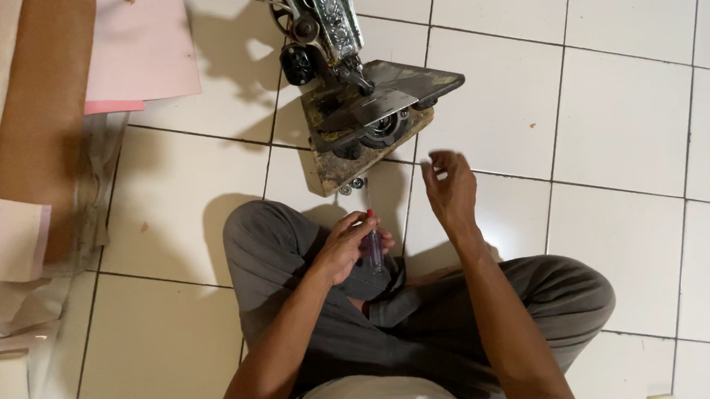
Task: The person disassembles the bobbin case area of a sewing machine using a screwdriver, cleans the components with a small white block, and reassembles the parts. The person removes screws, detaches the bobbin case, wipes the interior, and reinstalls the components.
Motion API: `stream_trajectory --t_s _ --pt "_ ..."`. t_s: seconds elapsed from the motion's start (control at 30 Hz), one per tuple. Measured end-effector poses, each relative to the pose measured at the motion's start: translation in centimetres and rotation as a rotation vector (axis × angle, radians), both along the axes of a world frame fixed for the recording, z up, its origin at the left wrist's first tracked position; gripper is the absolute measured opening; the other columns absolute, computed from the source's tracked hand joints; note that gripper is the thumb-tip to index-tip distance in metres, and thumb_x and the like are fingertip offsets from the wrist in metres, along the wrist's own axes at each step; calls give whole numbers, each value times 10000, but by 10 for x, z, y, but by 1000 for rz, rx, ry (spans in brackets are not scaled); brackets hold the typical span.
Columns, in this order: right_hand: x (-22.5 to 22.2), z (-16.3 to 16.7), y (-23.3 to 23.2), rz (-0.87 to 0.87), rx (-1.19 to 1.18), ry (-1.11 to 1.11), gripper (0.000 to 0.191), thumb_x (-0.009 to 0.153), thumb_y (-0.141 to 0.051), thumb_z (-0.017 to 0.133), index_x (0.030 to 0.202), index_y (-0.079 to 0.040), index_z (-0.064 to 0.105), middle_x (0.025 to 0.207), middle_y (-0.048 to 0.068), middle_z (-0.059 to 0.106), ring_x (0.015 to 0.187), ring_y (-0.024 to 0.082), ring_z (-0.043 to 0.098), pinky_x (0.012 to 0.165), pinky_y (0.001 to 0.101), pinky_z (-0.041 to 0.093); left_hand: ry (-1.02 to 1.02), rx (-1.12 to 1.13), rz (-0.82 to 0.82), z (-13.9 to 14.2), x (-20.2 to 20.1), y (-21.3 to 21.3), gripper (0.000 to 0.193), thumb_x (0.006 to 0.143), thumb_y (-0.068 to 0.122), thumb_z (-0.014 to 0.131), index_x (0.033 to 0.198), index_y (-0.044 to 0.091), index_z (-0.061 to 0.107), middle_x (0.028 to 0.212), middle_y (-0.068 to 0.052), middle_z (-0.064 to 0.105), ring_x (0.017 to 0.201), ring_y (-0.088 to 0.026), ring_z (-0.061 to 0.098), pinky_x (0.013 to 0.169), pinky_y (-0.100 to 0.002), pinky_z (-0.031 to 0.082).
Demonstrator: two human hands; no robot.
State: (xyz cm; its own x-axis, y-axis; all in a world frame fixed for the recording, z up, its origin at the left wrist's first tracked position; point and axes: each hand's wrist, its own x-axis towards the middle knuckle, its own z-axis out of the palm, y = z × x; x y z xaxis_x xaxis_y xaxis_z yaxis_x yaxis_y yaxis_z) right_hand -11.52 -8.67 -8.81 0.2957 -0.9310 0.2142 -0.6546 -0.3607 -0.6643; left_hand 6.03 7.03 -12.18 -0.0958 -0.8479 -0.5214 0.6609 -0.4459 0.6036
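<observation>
Head view shows me cross-legged on the white tiled floor, with the old sewing machine tipped over on its wooden base at my twelve o'clock. My left hand is curled shut around a small screwdriver with a clear handle and a red cap, held upright over my lap, its thin shaft pointing toward the machine. My right hand floats at about one o'clock, well apart from the tool, thumb and forefinger pinched together while the other fingers hang loose; whether something tiny sits in that pinch I cannot tell, it is too small to see. Two small metal parts lie on the tile just beside the base's near edge, and I judge they could roll off or get kicked by my knee. The machine rests on an edge of its base, so a push could tip it toward my legs. Gripping the screwdriver in a loose fist, I risk a slip that stabs my thigh. At nine o'clock, pink and brown paper sheets lie clear.
</observation>
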Motion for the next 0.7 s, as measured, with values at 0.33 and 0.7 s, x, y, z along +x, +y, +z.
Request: stream_trajectory --t_s 0.33,0.7 --pt "53 125 5 193 -323 37 128 1021 -143 693 1057 -20 702 903 98 694 706 209 665 587 338 525 -70 35 13 18 -8 -2 305 1003 333 599 1113 51 568 1013 -140 746 938 -252 745 830 -425 615" --pt "-25 181 95 -52 67 73 456 912 -168 768 1290 17 591 1028 161 716 795 231 735 640 337 596 156 -340 214 122 -76 -74 299 1049 355 611 1162 82 561 1175 -186 749 1059 -256 737 899 -386 638"
